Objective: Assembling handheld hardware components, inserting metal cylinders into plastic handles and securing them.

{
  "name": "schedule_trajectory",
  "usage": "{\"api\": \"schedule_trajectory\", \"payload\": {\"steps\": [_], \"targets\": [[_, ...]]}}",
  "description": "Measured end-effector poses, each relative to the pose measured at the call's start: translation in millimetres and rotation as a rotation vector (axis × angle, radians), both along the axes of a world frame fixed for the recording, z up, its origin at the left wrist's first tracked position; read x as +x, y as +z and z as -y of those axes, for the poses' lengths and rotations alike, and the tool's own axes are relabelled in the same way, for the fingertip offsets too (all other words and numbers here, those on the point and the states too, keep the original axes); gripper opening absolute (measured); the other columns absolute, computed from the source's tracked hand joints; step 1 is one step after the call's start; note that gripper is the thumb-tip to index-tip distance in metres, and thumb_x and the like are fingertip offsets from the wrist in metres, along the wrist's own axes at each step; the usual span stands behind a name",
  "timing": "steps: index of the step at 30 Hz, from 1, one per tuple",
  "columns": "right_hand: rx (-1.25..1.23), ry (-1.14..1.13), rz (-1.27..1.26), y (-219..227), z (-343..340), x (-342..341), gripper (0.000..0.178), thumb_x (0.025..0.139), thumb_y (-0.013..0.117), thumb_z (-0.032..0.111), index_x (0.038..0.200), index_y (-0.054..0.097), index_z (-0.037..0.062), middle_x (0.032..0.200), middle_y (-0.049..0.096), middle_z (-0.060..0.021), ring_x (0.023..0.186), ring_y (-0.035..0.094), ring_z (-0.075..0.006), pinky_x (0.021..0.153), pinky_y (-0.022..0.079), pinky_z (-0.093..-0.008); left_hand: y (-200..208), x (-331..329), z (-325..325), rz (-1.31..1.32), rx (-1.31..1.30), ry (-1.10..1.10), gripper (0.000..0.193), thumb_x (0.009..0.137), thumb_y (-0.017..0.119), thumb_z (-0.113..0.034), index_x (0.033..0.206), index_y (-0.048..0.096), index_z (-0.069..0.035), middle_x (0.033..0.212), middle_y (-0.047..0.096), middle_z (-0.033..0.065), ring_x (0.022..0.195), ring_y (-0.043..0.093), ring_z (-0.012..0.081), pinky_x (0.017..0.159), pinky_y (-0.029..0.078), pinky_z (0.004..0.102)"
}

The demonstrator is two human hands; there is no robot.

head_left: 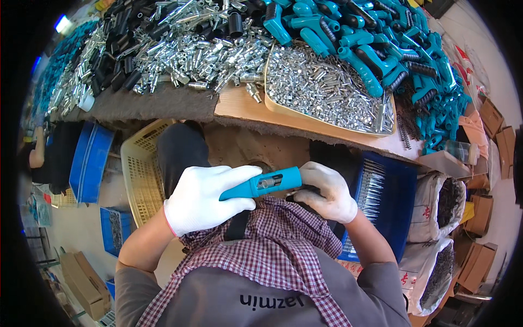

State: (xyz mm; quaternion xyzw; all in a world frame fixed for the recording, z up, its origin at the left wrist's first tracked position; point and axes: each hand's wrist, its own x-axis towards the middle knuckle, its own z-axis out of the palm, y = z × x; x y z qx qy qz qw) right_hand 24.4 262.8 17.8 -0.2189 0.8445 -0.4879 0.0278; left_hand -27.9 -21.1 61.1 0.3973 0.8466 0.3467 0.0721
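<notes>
Within left hand (204,196), teal casing (249,188) crosswise, pointing right

Smooth plastic casing (249,188), matt cloth gloves (202,195), shiny metal parts (327,90)

Teal handle (253,188), side window (277,180) showing metal piece (267,183) inside; slants in my left fingers (242,173), one end by my right fingers (315,174).

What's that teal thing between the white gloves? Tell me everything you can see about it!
The teal piece is long, rounded and smooth, and looks like plastic. A slot in its side shows a silvery part and something dark inside. It is held nearly level in front of the checked apron, its right end slightly higher in the picture. The left hand grips its left end; the right hand is at the other.
</notes>
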Motion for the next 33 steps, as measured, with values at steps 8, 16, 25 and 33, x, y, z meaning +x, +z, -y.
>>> {"api": "schedule_trajectory", "payload": {"steps": [8,16,25,33], "targets": [[0.137,-0.062,-0.446,41,8,-11,0.021,0.069,0.077,0.009,0.090,0.073,0.0102,0.091,0.067,-0.0046,0.088,0.065,-0.0271,0.079,0.051,-0.0398,3,4,-7,-0.117,-0.129,0.010,0.052,0.074,0.082,-0.026,0.121,0.067,-0.010,0.081,0.067,0.0120,0.072,0.068,0.0307,0.064,0.054,0.0363],[0.283,0.128,-0.633,32,33,-25,0.016,0.072,0.069,0.013,0.088,0.067,0.0112,0.090,0.064,-0.0051,0.088,0.062,-0.0246,0.081,0.047,-0.0393,-2,4,-15,-0.153,-0.151,0.001,0.046,0.075,0.079,-0.026,0.117,0.065,-0.012,0.077,0.065,0.0093,0.070,0.068,0.0296,0.063,0.053,0.0371],[0.588,0.117,-0.007,56,48,-31,0.015,0.078,0.065,0.011,0.088,0.066,0.0002,0.084,0.069,-0.0185,0.085,0.069,-0.0354,0.074,0.055,-0.0455,-20,5,-21,-0.201,-0.233,-0.007,0.041,0.075,0.079,-0.031,0.109,0.068,-0.011,0.076,0.064,0.0090,0.066,0.067,0.0293,0.058,0.052,0.0392],[0.702,0.235,-0.092,55,51,-32,0.015,0.077,0.066,0.009,0.091,0.065,0.0033,0.086,0.066,-0.0172,0.084,0.066,-0.0374,0.076,0.052,-0.0473,-31,5,-23,-0.207,-0.296,-0.042,0.036,0.077,0.078,-0.035,0.103,0.070,-0.011,0.075,0.064,0.0089,0.064,0.067,0.0287,0.057,0.052,0.0385]]}}
